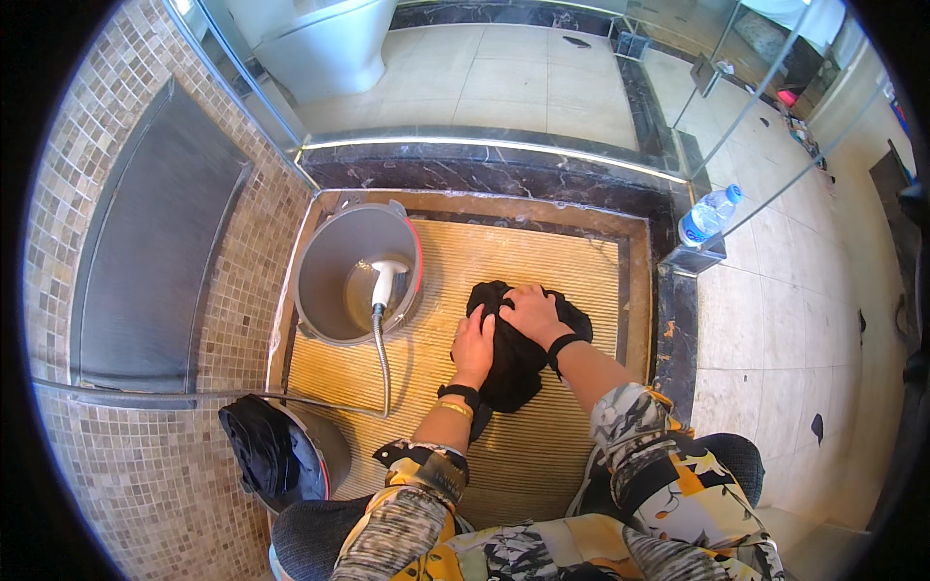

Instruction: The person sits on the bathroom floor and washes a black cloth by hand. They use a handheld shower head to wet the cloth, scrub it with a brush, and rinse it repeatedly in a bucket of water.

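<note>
A bunched black cloth point(512, 363) lies on the ribbed, yellowish shower floor point(450, 254). My left hand point(474, 348) rests against its left edge, fingers bent over the fabric. My right hand point(532, 314) is on the upper part of the cloth, its fingers curled into the folds. Whether either hand grips the fabric firmly cannot be told. Left of the cloth stands a grey bucket point(320, 269) with a little liquid in the bottom. Inside it is a white hand shower point(383, 283) on a metal hose point(383, 363) that runs over the bucket's rim.
A second bucket point(330, 443) holding dark clothes point(265, 447) stands at lower left by the mosaic wall point(240, 312). A dark marble curb point(494, 174) and glass panels border the floor. A plastic bottle point(708, 216) stands on the curb's right corner. A toilet point(327, 51) is beyond the glass.
</note>
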Demonstrator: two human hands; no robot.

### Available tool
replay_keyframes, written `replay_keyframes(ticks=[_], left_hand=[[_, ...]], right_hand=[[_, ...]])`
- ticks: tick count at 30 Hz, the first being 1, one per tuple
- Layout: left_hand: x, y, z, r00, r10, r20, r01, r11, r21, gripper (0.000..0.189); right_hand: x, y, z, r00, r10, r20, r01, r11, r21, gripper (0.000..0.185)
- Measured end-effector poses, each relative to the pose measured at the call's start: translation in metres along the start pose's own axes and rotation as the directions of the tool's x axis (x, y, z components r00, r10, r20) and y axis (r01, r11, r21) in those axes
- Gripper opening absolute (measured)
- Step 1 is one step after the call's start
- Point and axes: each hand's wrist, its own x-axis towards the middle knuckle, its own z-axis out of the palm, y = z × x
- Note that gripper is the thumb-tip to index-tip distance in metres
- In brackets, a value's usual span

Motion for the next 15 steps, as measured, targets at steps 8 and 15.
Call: replay_keyframes(ticks=[8,15], left_hand=[[-0.018,0.016,-0.023,0.993,-0.07,-0.091,0.072,0.997,0.017,0.044],[-0.006,-0.003,-0.035,0.918,-0.226,-0.325,0.01,0.833,-0.553,0.026]], right_hand=[[-0.008,-0.011,0.002,0.998,-0.047,-0.045,0.048,0.999,0.017,0.028],[0.017,0.017,-0.011,0.917,-0.098,-0.387,0.365,0.602,0.711,0.016]])
